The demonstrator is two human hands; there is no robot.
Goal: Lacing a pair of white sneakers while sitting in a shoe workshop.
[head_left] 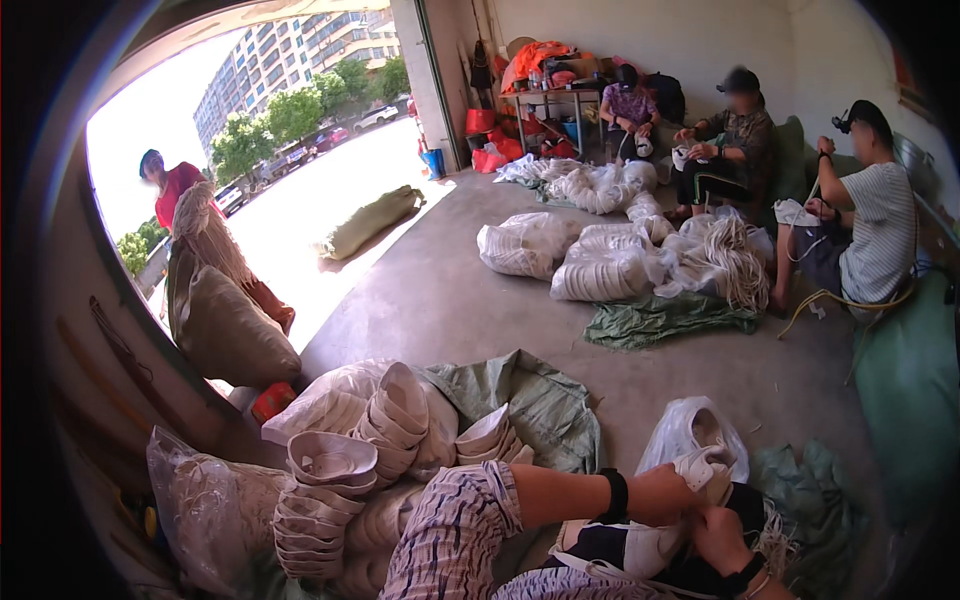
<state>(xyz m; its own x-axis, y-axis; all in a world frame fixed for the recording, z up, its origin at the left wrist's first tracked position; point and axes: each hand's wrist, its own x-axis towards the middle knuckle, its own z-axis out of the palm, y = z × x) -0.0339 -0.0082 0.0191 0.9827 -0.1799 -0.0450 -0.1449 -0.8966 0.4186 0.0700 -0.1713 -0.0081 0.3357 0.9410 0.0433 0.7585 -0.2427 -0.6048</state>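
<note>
- where your left hand point(664, 494) meets the pale shoe upper point(706, 471), near the clear bag point(735, 452), i cannot tell its finger grip
- your right hand point(722, 541) curls just below, any pinch hidden

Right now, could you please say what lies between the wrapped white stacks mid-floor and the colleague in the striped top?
In the head view, clear plastic and a bundle of pale cords lie there.

Just beyond the fingers point(708, 522), a plastic bag point(662, 436) is placed; to their left, shoe pieces point(312, 525) are stacked; to their right, a sack point(815, 490) is spread; farther ahead, bundles point(603, 268) are laid on the floor point(450, 310).
</note>
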